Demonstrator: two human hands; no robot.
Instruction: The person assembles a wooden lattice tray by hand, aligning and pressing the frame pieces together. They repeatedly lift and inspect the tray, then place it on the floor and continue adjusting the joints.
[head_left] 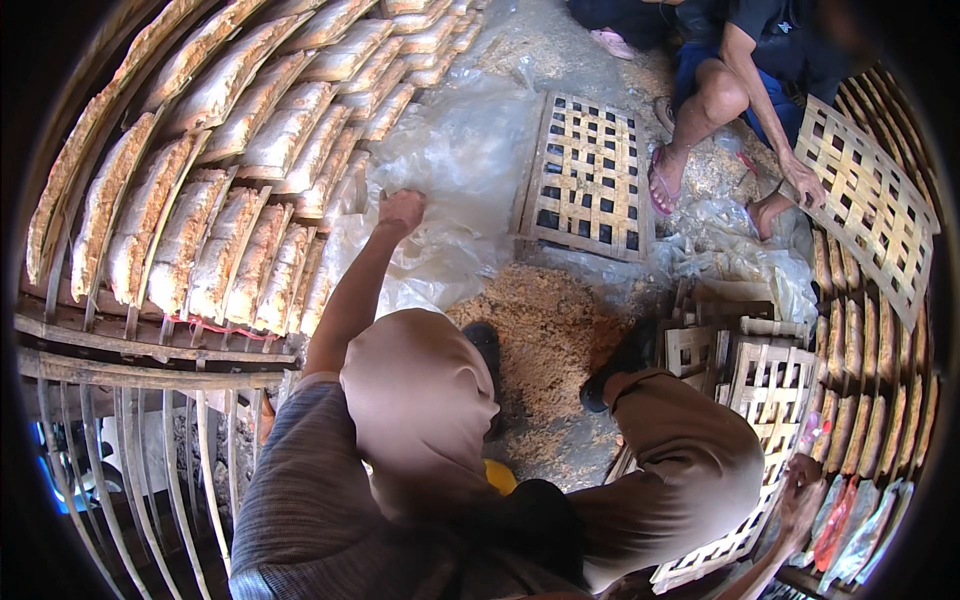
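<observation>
We look down on two bare hands at work among woven bamboo trays and racks. The left hand [402, 210] reaches forward over a translucent plastic sheet [460, 150], its fingers bunched; we cannot tell whether they pinch the plastic or merely rest on it. The right hand [800, 482] lies at the outer edge of a pale lattice tray [775, 385], which leans at a tilt beside the person's right knee. Its fingers are curled, yet we cannot tell how firmly they close on the rim. Just beyond this tray we find a pile of smaller lattice frames [690, 350].

To the left, a bamboo rack [160, 372] holds overlapping, slanted rows of slabs [240, 235], whitish on their broad faces and brown and crumbly along their edges, with thin strips between them. To the right we see similar slabs [862, 440] standing in close rows; below them lie glossy wrapped packets [835, 525], one red and others clear.

A second lattice tray [590, 175] lies flat on the floor at the right of the sheet, with dark squares showing through its openings. Tan crumbs [545, 315] cover the ground between the person's feet. At upper right, a co-worker's hand [803, 182] touches the edge of a third lattice tray [870, 185], which we see tilted against the slab rows.
</observation>
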